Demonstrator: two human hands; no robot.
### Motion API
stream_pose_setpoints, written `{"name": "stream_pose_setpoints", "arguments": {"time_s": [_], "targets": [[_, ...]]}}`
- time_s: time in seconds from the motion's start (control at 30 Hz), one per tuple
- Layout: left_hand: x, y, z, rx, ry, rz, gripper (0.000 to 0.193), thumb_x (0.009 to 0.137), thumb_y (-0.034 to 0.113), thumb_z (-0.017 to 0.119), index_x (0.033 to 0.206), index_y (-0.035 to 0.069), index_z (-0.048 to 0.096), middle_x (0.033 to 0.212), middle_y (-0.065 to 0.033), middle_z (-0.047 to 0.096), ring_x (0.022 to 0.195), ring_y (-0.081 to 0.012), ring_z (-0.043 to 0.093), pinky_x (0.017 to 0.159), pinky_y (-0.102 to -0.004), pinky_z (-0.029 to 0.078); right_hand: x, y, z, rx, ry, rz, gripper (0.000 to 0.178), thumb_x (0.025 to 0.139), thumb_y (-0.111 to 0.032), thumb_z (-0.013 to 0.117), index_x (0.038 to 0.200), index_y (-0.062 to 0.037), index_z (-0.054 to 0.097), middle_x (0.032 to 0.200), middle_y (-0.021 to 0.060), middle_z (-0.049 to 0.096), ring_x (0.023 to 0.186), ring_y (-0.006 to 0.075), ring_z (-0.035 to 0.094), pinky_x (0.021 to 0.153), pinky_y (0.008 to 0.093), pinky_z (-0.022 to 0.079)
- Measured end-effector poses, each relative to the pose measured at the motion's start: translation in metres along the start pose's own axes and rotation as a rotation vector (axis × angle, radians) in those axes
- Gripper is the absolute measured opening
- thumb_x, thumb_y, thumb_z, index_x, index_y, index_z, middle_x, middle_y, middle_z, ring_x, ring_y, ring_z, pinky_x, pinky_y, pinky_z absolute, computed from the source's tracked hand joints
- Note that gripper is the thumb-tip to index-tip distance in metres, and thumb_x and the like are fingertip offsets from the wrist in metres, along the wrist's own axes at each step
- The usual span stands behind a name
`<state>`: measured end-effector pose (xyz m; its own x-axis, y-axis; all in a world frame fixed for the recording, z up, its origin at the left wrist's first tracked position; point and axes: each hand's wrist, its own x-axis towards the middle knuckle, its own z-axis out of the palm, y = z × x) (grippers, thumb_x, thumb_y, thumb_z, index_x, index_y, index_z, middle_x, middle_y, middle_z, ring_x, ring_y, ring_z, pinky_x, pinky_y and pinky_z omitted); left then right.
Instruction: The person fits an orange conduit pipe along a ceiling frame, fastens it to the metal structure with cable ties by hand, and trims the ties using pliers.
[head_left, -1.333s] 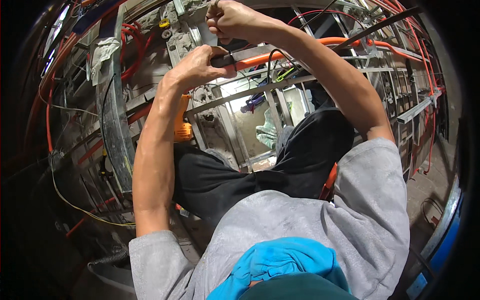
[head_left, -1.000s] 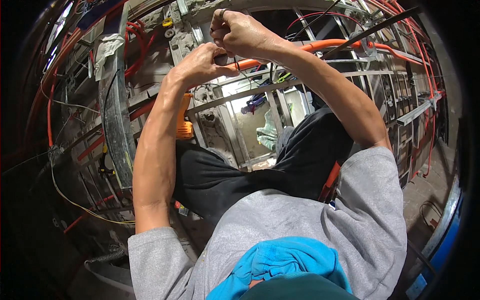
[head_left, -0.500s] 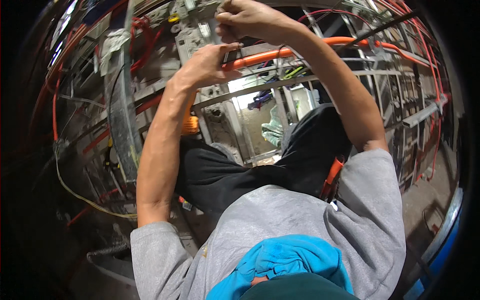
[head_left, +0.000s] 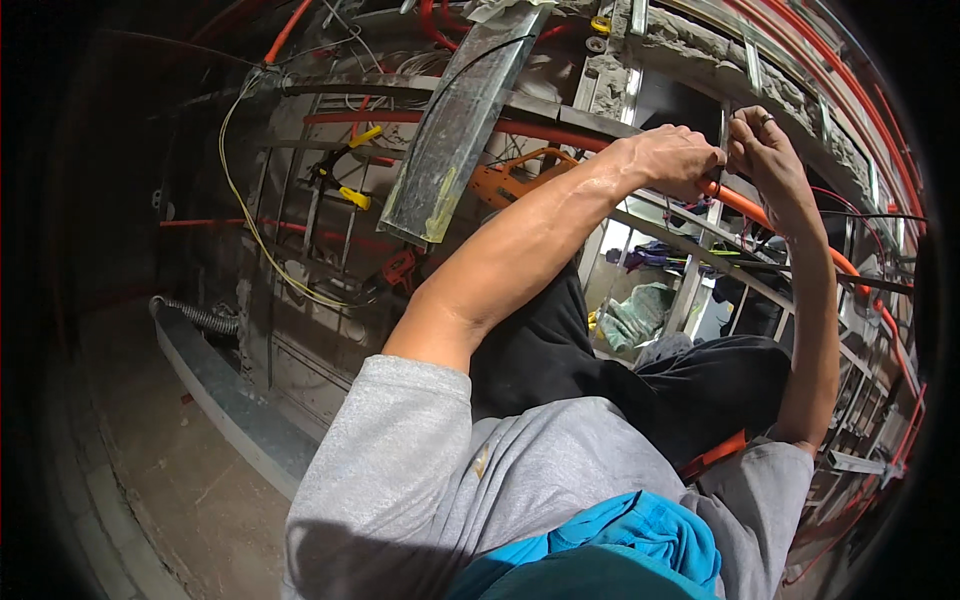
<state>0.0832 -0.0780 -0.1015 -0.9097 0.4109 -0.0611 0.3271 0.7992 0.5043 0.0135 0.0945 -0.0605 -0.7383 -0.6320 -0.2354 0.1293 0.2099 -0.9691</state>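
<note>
An orange pipe (head_left: 742,204) runs from my left hand down toward the right. My left hand (head_left: 675,160) is closed round the pipe's upper part, with its fingertips hidden behind the back of the hand. Just beside it, my right hand (head_left: 765,150) is raised with fingers pinched together. A thin dark strand (head_left: 717,180) shows by the pipe between the two hands. What the right fingertips hold is too small to make out. Both hands are in front of a metal frame (head_left: 690,245).
An orange power tool (head_left: 515,180) lies left of my left forearm. A yellow-and-black clamp (head_left: 345,170) hangs farther left, near a broad grey metal channel (head_left: 450,130). Yellowish wires (head_left: 260,240) loop down. A pale green cloth (head_left: 637,315) lies below the frame, and red pipes line the surroundings.
The view has swung left, so my hands now appear farther right. My right hand has come down close beside the left, which has curled more fully round the pipe.
</note>
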Motion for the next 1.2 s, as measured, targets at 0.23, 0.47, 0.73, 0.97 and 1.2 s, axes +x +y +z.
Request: {"name": "stream_pose_setpoints", "arguments": {"time_s": [0.23,0.47,0.73,0.97,1.2], "targets": [[-0.003,-0.014,0.002,-0.016,0.013,0.036,0.032,0.082,0.023,0.074,0.113,0.016,0.068,0.088,-0.012,0.074,0.087,-0.0331,0.071,0.079,-0.0446,0.057,-0.005,-0.005,0.021,-0.204,0.032,-0.077,0.019,0.108,-0.024,0.055,0.105,-0.0058,0.056,0.085,-0.0041,0.045,0.077,0.0054,0.043,0.073,0.0254,0.045],[0.035,0.0,0.017,-0.076,0.127,0.272,0.041,0.083,0.029,0.08,0.117,0.01,0.069,0.091,-0.0167,0.074,0.088,-0.0376,0.071,0.079,-0.0487,0.057,-0.02,0.006,-0.021,-0.269,0.07,-0.175,0.014,0.104,-0.017,0.059,0.109,-0.0046,0.057,0.094,0.0015,0.053,0.086,0.0086,0.054,0.076,0.0277,0.05],[-0.002,-0.033,0.007,-0.045,0.168,0.286,0.021,0.078,0.017,0.078,0.085,0.0,0.068,0.069,-0.0175,0.063,0.07,-0.037,0.065,0.068,-0.0475,0.051,-0.012,-0.015,0.04,-0.516,0.16,-0.172,0.028,0.082,-0.014,0.067,0.105,0.0013,0.062,0.095,0.0221,0.071,0.093,0.036,0.071,0.081,0.0414,0.055],[0.01,-0.025,0.014,-0.102,0.19,0.41,0.032,0.076,0.016,0.081,0.1,-0.001,0.068,0.095,-0.0202,0.07,0.091,-0.0402,0.066,0.08,-0.0461,0.054,-0.033,-0.017,0.032,-0.493,0.147,-0.133,0.029,0.084,-0.008,0.06,0.109,0.0057,0.062,0.099,0.0323,0.07,0.1,0.0443,0.071,0.084,0.0454,0.056],[0.007,-0.014,0.011,-0.237,0.126,0.169,0.031,0.077,0.013,0.076,0.102,-0.002,0.066,0.09,-0.0206,0.07,0.083,-0.0371,0.068,0.075,-0.044,0.053,-0.02,-0.016,0.023,-0.395,0.176,-0.15,0.022,0.091,-0.008,0.059,0.106,0.0076,0.059,0.096,0.0347,0.068,0.101,0.0453,0.07,0.084,0.0452,0.056]]}}
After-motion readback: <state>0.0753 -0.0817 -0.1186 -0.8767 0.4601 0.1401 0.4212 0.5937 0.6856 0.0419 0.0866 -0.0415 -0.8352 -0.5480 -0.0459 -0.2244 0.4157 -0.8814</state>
